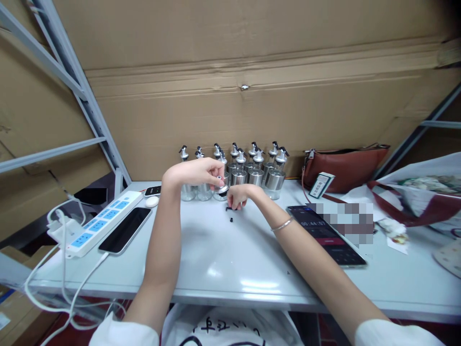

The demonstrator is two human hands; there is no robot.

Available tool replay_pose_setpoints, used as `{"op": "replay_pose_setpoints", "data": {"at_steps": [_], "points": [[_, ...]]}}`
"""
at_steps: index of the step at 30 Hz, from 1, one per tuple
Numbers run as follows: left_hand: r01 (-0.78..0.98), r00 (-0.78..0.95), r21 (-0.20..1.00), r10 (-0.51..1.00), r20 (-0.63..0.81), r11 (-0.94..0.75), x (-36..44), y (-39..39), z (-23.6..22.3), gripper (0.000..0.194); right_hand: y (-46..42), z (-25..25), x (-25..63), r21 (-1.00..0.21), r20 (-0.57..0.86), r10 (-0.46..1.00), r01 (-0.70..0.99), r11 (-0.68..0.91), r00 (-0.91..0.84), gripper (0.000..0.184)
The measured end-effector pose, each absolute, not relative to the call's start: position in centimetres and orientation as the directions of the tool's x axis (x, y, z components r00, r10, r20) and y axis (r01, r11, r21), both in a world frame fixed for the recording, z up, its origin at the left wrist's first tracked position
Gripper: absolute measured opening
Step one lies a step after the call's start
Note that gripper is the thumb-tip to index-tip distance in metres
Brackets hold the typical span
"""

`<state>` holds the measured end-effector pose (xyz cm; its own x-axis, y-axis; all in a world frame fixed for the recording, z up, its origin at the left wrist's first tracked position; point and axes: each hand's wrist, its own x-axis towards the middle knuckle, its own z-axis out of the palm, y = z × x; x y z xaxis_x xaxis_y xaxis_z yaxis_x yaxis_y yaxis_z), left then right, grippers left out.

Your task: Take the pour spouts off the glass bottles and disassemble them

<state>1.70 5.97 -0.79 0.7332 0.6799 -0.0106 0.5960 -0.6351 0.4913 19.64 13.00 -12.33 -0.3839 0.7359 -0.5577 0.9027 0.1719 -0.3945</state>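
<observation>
My left hand (207,172) pinches a silver bottle pourer top (223,189) with a dark underside and holds it above the table. Close to its right, my right hand (238,195) reaches down with closed fingers at a small black part (228,208) on the tabletop. Whether the fingers grip that part is hard to see. A tiny black piece (231,219) lies just in front of them. Behind both hands stand several glass oil bottles with steel sleeves (275,180), topped by silver pourers with black flip caps. My left hand partly covers some of them.
On the left of the white table (216,254) are a power strip (104,223) with cables and a phone (126,230). A larger phone with a timer (327,238) lies under my right forearm's side. A brown bag (345,168) sits back right, before a cardboard wall (252,110).
</observation>
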Motion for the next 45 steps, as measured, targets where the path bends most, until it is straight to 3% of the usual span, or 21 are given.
{"op": "replay_pose_setpoints", "data": {"at_steps": [14, 19, 22, 24, 26, 28, 32, 40, 45], "points": [[0.611, 0.716, 0.521, 0.697, -0.044, -0.596, 1.6, 5.9, -0.7, 0.008, 13.4, -13.0, 19.9, -0.434, -0.453, 0.822, 0.891, 0.136, -0.346, 0.015], [0.593, 0.716, 0.53, 0.698, -0.001, -0.606, 1.4, 6.0, -0.8, 0.008, 12.5, -10.9, 20.3, -0.46, -0.402, 0.841, 0.874, 0.156, -0.362, 0.006], [0.51, 0.703, 0.579, 0.696, 0.146, -0.637, 1.2, 6.1, -0.8, 0.012, 10.5, -7.8, 21.2, -0.568, -0.312, 0.827, 0.79, 0.232, -0.468, 0.011], [0.427, 0.666, 0.609, 0.688, 0.287, -0.668, 1.1, 6.0, -0.7, 0.016, 8.6, -5.5, 21.9, -0.761, -0.123, 0.757, 0.55, 0.342, -0.642, 0.023], [0.341, 0.624, 0.63, 0.669, 0.403, -0.698, 1.2, 5.8, -0.6, 0.017, 6.6, -3.5, 22.3, -0.846, 0.073, 0.719, 0.339, 0.412, -0.691, 0.028], [0.257, 0.594, 0.64, 0.641, 0.487, -0.724, 1.3, 5.4, -0.5, 0.017, 4.7, -2.1, 22.3, -0.837, 0.196, 0.721, 0.269, 0.477, -0.665, 0.027], [0.153, 0.509, 0.586, 0.572, 0.643, -0.795, 1.5, 4.8, -0.3, 0.021, 2.3, -0.7, 21.6, -0.744, 0.346, 0.761, 0.335, 0.579, -0.548, 0.03], [0.096, 0.423, 0.448, 0.444, 0.79, -0.889, 2.1, 4.8, -0.2, 0.023, 1.3, -0.2, 21.5, -0.726, 0.445, 0.774, 0.325, 0.606, -0.45, 0.046], [0.139, 0.346, 0.361, 0.386, 0.855, -0.922, 3.1, 5.6, -0.7, 0.019, 2.5, -0.7, 21.3, -0.765, 0.514, 0.778, 0.216, 0.606, -0.361, 0.054]]}}
